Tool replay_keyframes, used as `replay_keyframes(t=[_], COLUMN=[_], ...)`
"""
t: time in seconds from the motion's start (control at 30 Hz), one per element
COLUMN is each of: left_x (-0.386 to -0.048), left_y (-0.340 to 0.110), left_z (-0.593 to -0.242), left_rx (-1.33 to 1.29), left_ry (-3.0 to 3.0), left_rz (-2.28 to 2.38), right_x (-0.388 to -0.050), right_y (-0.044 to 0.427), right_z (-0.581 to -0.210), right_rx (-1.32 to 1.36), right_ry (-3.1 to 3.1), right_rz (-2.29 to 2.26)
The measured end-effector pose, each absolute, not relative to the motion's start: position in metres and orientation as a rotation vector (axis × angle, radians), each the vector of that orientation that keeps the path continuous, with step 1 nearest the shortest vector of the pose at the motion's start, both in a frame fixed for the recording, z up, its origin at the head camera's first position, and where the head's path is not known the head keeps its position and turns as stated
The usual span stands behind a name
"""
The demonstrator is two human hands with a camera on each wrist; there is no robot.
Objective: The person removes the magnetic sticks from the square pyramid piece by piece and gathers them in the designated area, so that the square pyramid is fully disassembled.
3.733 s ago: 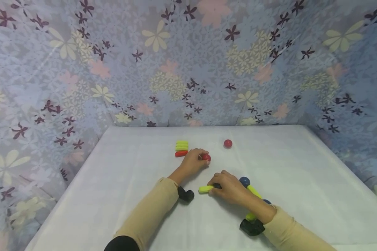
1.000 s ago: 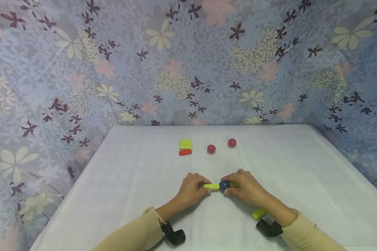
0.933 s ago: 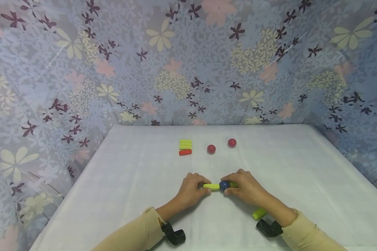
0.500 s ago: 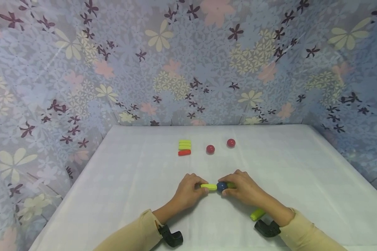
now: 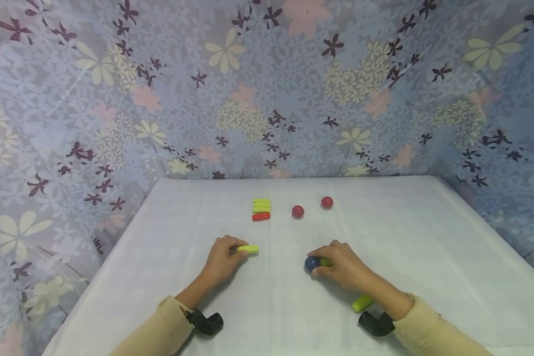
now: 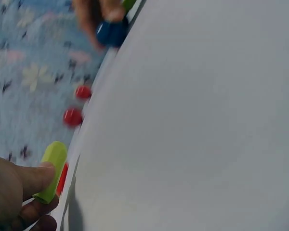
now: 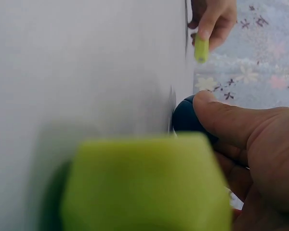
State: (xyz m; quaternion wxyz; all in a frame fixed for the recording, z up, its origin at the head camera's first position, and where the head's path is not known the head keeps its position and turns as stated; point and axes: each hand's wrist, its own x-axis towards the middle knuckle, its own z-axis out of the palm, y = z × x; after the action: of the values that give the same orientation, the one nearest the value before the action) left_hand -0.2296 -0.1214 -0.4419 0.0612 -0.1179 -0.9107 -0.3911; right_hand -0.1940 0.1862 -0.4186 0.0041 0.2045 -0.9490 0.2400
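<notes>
My left hand [image 5: 222, 263] pinches a short yellow-green rod [image 5: 251, 249] by one end, left of the table's middle. In the left wrist view the thumb lies along this rod [image 6: 53, 166]. On the right, the fingers and thumb of my right hand [image 5: 348, 268] grip a blue ball [image 5: 312, 263]. A yellow-green rod [image 5: 325, 262] adjoins the ball and runs under the palm, mostly hidden. Another yellow-green rod end [image 5: 362, 303] shows below the right wrist; it looms large in the right wrist view [image 7: 144, 185]. Whether these rods connect is hidden by the hand.
Farther back on the white tabletop [image 5: 196, 207] lie several yellow-green rods [image 5: 261, 205] side by side, with a red rod [image 5: 261, 216] in front. Two red balls, one nearer [image 5: 297, 211] and one farther [image 5: 327, 202], rest right of them. A floral cloth [image 5: 267, 99] hangs behind.
Earlier my left hand let go of a red ball and took a yellow-green rod touching the blue ball. Now it has drawn that rod away leftward; the right hand has barely moved since.
</notes>
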Motion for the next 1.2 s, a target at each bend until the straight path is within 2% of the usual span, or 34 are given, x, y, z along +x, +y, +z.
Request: replay_keyframes(t=[0.27,0.57,0.97,1.2], left_x=[-0.296,-0.356,-0.374,-0.378], left_y=[-0.147,-0.14,-0.139,-0.137], left_z=[-0.442,-0.437,-0.436,-0.438], left_rx=[-0.101,0.049,0.053,0.069], left_ry=[-2.783,-2.816,-2.86,-2.871], left_rz=[-1.197,-1.151,-1.03,-1.015], right_x=[-0.194,-0.193,-0.192,-0.193], right_y=[0.167,0.152,0.148,0.166], right_z=[-0.42,-0.419,-0.414,-0.405], right_rx=[0.704,0.756,0.767,0.759], right_ry=[-2.964,-2.963,-2.969,-2.961], right_rz=[0.745,0.708,0.649,0.667])
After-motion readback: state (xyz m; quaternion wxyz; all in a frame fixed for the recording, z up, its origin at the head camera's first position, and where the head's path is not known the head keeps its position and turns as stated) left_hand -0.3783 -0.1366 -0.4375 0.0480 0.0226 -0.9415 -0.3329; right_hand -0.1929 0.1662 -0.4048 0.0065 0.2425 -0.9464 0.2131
